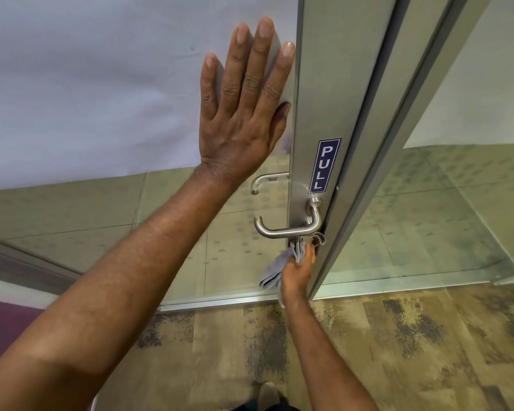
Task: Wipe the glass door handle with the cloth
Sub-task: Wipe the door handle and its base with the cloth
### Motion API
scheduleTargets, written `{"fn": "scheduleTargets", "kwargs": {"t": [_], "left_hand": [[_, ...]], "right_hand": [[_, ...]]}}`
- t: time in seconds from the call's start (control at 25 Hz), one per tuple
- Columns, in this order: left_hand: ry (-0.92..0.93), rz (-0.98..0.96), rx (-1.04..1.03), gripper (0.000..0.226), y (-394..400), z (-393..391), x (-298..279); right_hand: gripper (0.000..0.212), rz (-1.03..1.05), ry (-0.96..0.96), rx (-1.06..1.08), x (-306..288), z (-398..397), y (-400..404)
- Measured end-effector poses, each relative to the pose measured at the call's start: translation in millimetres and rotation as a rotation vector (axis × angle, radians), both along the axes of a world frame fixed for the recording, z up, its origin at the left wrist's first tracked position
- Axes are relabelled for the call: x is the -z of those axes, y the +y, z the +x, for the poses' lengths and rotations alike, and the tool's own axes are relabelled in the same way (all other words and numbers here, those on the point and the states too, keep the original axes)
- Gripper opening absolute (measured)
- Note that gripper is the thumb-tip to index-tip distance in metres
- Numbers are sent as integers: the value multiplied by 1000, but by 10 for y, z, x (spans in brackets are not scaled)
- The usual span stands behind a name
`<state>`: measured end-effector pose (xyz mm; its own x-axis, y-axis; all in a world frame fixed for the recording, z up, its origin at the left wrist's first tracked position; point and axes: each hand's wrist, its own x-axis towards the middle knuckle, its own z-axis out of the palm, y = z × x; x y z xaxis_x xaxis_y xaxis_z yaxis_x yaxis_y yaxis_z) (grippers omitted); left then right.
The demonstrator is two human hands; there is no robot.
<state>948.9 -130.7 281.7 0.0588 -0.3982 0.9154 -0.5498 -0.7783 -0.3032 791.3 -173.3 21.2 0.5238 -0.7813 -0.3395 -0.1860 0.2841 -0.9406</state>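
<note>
Handle [288, 229] — brushed-metal lever on the door's metal stile [321, 114], just under the PULL sticker [324, 166], near the door's latch edge. Its long axis runs roughly horizontal: pivot end at the stile, free end pointing left over the glass pane [235, 256] with a short return curl. A second lever [267, 180] shows through the glass on the far side.

Right hand [298, 269] pinches the grey cloth [282, 262], fingers curled round it; the bunched top of the cloth touches the underside of the handle at the pivor end. Left hand [241, 114] is spread flat, fingers straight, pressing on the frosted glass beside the stile — my guess is it steadies the door.

Progress: judged mid-wipe, likely early. Cloth contacts only the lower pivot end; the long bar, its free end and the top look not yet covered. Can't tell cleanliness from the finish.
</note>
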Motion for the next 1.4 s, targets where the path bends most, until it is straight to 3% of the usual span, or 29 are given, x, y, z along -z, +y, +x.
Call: {"fn": "scheduleTargets", "kwargs": {"t": [0.12,0.32,0.52,0.6,0.72,0.92,1.0,1.12,1.2,1.4], "left_hand": [[4,-6,-7,52,0,4,4],[8,-10,1,54,-3,31,14],[28,-1,18,54,3,25,1],[41,5,32,54,1,-3,-5],[56,12,38,55,10,-57,-20],[108,18,105,57,32,-112,-35],[116,17,129,57,47,-108,-50],[106,20,131,57,65,-112,-59],[110,24,135,58,64,-108,-63],[109,32,124,58,48,-73,-53]], "right_hand": [[63,58,-10,-1,-78,150,95],[56,24,20,-199,-84,-22,191],[64,-117,0,-622,-147,-370,-188],[55,-187,-10,-697,-246,-580,-411],[27,-343,29,-511,-479,-953,-525],[32,-291,-207,-232,-1166,-1202,-309],[47,-532,-187,-271,-1363,-1143,-192],[80,-1012,150,-462,-1485,-841,-60],[82,-1173,323,-635,-1490,-585,68],[68,-1393,419,-739,-1377,-180,251]]}}
